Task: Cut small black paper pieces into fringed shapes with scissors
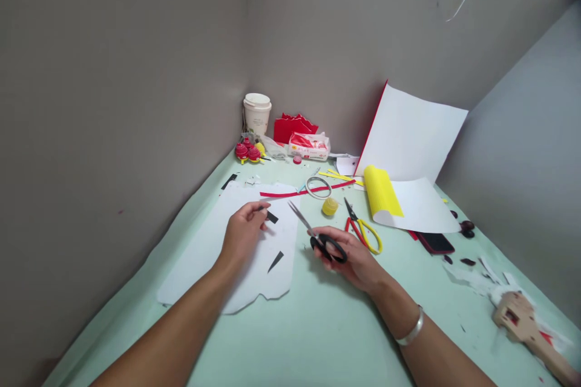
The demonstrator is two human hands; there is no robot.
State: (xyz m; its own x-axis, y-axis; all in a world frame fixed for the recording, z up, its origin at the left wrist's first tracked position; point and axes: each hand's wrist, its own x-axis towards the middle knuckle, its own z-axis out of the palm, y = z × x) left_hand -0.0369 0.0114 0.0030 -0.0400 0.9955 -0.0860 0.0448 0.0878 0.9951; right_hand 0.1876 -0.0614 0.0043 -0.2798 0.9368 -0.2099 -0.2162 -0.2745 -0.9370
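Left hand [245,228] pinches a black strip [272,216]; right hand [356,259] holds scissors [316,242].
The strip is flat, straight-edged; slim silver blades [300,216] extend beyond the right hand.

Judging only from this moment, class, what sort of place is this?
Probably a handcraft corner, shown by black-handled metal scissors in the right hand, a curled yellow ridged sheet and a long, thin red strip on the pale green tabletop.

black-handled scissors [323,241]: blades narrowly parted, pointed forward-left, were held in right fingers [338,233] | black strip [272,216]: short, was pinched by left fingers [246,211] above white sheet [209,248]
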